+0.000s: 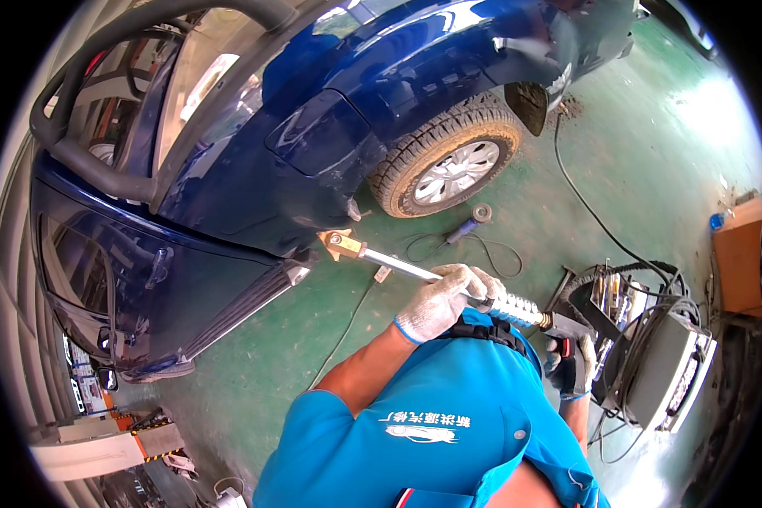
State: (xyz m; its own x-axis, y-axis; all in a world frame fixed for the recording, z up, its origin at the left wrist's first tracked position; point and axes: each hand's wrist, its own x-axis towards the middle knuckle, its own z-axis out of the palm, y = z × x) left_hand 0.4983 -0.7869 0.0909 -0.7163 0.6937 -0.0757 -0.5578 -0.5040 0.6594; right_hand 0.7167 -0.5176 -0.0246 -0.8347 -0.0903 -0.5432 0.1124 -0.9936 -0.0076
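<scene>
My gloved left hand [436,306] is closed around the shaft of a long dent puller [402,267]. The tool's brass-coloured forked foot [340,244] points at the lower side of a blue pickup truck [305,199], close to scuffed bodywork; whether it touches the panel I cannot tell. Behind the left hand the tool continues as a ribbed silvery section to a dark pistol grip [570,360]. My gloved right hand [582,364] wraps around that grip, its fingers partly hidden behind it.
A corded angle grinder [472,222] lies on the green floor near the truck's muddy wheel [453,169]. At my right stands a grey machine [667,372] with coiled cables and hand tools. A black cable [588,207] and a thin cord [347,326] cross the floor. Farther right is a brown box [741,254].
</scene>
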